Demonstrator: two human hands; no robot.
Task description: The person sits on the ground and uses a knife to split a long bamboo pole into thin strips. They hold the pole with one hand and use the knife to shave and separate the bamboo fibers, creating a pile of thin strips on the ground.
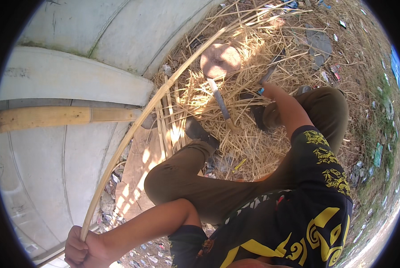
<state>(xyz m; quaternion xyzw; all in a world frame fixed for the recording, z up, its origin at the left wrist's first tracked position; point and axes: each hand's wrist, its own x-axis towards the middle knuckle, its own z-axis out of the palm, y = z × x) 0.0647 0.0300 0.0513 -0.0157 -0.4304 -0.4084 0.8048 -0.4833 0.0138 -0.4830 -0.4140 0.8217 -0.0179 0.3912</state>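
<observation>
My left hand, at the lower left, is closed round the near end of a long split bamboo strip. The strip curves away up and right, past a round wooden block, to the straw-like litter at the far side. My right hand is closed beside my right knee on what looks like a machete, its dark blade pointing away; the grip is mostly hidden. A second large knife with a wooden handle lies on the shavings between my feet, its pale tip near the block.
Bamboo shavings cover the ground round my feet. Large grey-white panels stand on the left, with a thick bamboo pole across them. Thin bamboo strips and a brown sheet lie beside them. Scattered litter and dry grass lie right.
</observation>
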